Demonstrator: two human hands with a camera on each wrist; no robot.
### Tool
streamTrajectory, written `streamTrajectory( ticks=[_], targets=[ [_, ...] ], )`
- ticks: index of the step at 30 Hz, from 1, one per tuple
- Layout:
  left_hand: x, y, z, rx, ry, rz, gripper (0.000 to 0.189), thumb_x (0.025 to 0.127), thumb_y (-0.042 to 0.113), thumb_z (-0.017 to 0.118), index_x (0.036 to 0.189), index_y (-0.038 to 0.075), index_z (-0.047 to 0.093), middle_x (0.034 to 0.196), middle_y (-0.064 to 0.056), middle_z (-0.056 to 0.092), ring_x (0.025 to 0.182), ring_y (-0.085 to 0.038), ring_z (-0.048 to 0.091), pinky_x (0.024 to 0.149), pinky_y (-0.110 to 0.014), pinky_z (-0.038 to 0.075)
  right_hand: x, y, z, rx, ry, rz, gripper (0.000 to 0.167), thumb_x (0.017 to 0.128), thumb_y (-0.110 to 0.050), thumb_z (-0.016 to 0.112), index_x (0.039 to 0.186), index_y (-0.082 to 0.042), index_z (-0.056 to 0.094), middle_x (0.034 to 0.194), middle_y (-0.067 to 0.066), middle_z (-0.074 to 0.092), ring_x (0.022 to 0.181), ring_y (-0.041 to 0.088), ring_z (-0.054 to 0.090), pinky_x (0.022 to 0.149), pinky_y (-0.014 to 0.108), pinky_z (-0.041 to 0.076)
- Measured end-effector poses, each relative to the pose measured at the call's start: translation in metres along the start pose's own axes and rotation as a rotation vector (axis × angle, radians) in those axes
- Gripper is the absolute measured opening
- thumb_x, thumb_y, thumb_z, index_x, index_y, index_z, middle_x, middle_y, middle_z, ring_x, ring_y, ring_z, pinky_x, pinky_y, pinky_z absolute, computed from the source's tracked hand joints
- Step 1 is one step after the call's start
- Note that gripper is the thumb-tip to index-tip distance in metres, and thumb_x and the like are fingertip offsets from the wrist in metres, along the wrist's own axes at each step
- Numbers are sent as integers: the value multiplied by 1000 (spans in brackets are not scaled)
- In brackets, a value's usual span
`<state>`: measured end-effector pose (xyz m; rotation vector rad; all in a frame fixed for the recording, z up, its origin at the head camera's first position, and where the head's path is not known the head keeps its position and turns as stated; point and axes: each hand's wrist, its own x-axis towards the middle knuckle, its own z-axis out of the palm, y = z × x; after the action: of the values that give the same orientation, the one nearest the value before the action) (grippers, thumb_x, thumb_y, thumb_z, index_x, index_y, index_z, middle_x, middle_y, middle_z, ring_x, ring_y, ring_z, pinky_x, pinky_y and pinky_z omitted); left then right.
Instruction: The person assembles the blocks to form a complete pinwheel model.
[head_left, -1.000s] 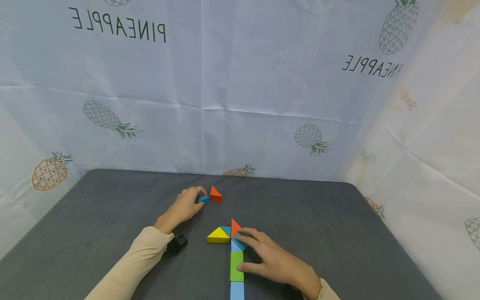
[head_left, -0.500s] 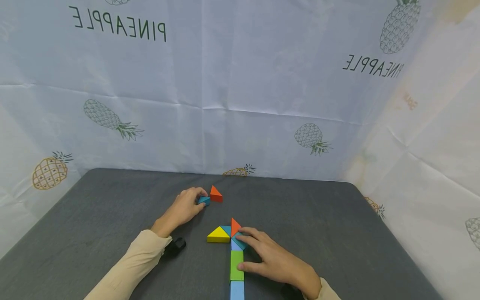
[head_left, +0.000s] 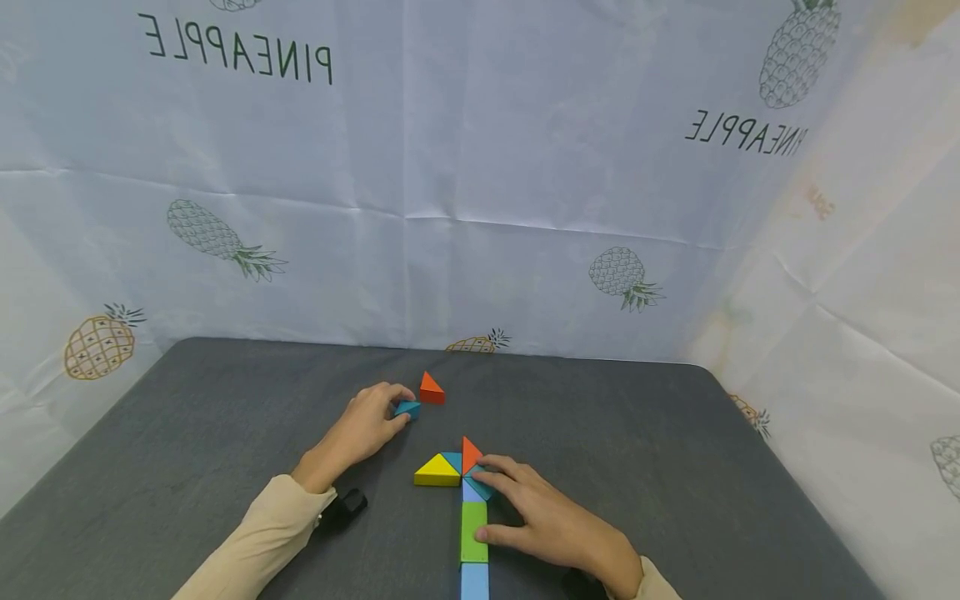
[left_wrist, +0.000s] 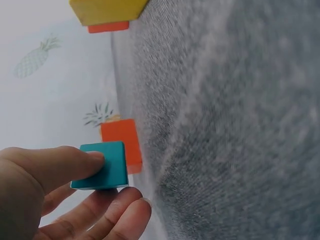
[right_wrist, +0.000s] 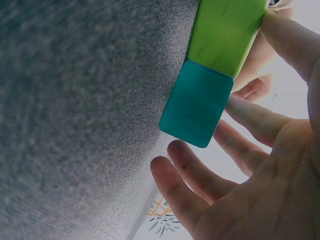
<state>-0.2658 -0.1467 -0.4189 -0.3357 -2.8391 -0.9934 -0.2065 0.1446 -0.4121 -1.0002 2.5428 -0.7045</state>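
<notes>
My left hand [head_left: 367,425] pinches a blue triangular block [head_left: 407,409] between thumb and fingers; the left wrist view shows the thumb pressed on its square teal side. Just behind it stands a loose orange triangular block [head_left: 432,393]. My right hand [head_left: 555,518] lies beside a joined row of blocks, fingers loosely extended, fingertips at a teal triangular block [head_left: 480,487] and thumb at a green rectangular block [head_left: 472,533]. At the row's far end are an orange triangle [head_left: 468,457], a yellow triangle [head_left: 437,475] and a small blue triangle [head_left: 452,460].
A light blue block [head_left: 474,582] continues the row toward me, cut off by the frame's bottom edge. The dark grey table [head_left: 637,442] ends at a pineapple-print cloth [head_left: 510,167] behind it. Black wrist cameras sit under both wrists.
My left hand has drawn the blue triangular block slightly toward me, opening a small offset from the loose orange block. The right hand and the row have stayed put.
</notes>
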Motion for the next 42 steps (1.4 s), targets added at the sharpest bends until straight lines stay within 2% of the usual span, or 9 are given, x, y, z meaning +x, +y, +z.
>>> streamTrajectory(
  ticks=[6,22,30,42],
  targets=[
    [-7,3,0,-5,24,15,21,91,7,69,112,7,70,99,-7,65,79,-14,59,68,-30,50,0,0,0,16,1,-2,69,94,-62,54,152,-27,39,158,-1,33,142,27,38,107,56,40],
    [-23,12,-3,-19,20,18,20,91,7,70,111,8,70,94,-3,63,76,-10,56,66,-26,47,0,1,0,-2,11,-6,70,93,-63,53,152,-28,39,158,-2,32,142,27,38,107,56,41],
    [-29,16,-2,-25,21,35,20,89,5,71,109,8,70,88,-1,60,72,-9,52,62,-22,44,0,0,1,2,11,-4,70,93,-63,54,151,-27,40,158,-2,33,141,27,39,107,56,41],
    [-35,25,-7,-46,11,53,21,87,4,73,107,8,70,90,0,62,72,-7,55,63,-20,47,-1,-1,0,0,6,1,70,93,-64,53,152,-27,40,158,-2,32,141,28,38,107,56,41]
  ],
)
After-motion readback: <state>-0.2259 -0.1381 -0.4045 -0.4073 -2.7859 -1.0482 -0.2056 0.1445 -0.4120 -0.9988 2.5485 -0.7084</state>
